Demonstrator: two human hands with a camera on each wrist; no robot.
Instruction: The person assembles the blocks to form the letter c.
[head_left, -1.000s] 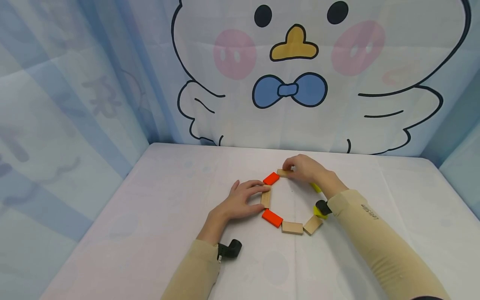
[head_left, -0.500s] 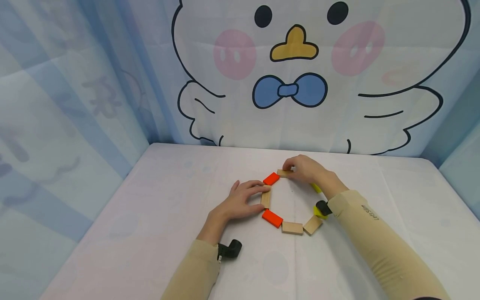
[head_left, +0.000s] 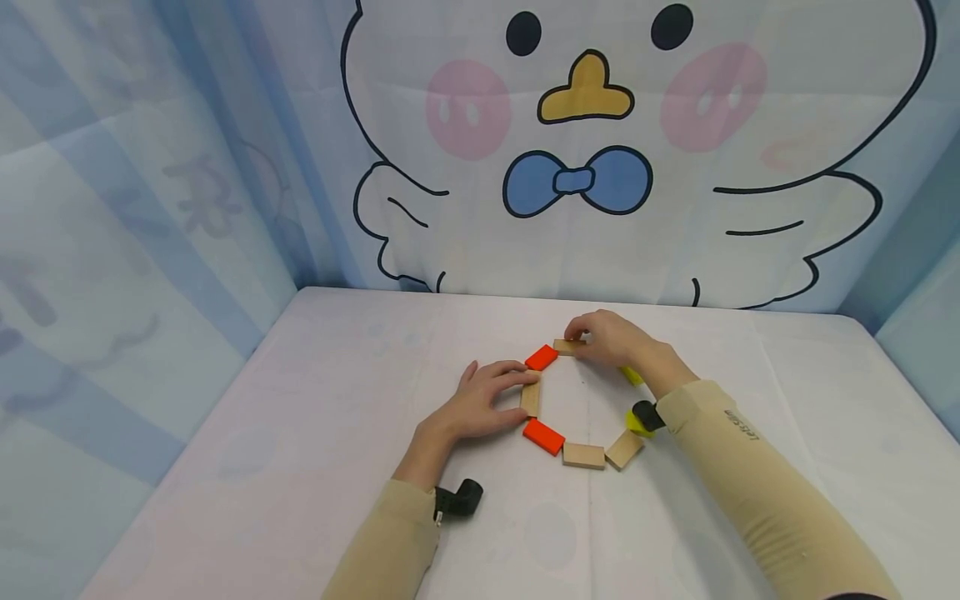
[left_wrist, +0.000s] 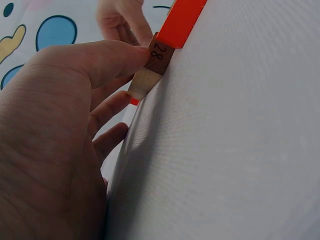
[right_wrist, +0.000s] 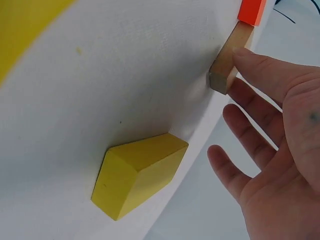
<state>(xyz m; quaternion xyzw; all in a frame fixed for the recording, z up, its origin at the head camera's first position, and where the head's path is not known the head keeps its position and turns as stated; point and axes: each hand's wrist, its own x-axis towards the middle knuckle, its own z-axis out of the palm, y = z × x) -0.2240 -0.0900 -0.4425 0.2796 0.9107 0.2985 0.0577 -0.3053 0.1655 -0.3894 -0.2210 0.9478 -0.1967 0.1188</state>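
Small blocks lie in an open ring on the white-covered table. At the ring's left side, my left hand (head_left: 480, 404) holds a plain wooden block (head_left: 531, 400) between thumb and fingers; the left wrist view shows "28" on that block's end (left_wrist: 159, 54). My right hand (head_left: 618, 340) pinches another wooden block (head_left: 562, 345) at the far side, its thumb and index finger across the sides and the other fingers loose. A red block (head_left: 542, 357) lies between these two held blocks. A second red block (head_left: 543, 437) sits close to my left thumb.
Two wooden blocks (head_left: 583, 456) form the near side of the ring. Yellow blocks (head_left: 632, 375) on its right are partly hidden by my right arm; one yellow block (right_wrist: 142, 175) stands apart in the right wrist view. A printed curtain (head_left: 585, 250) hangs behind the table.
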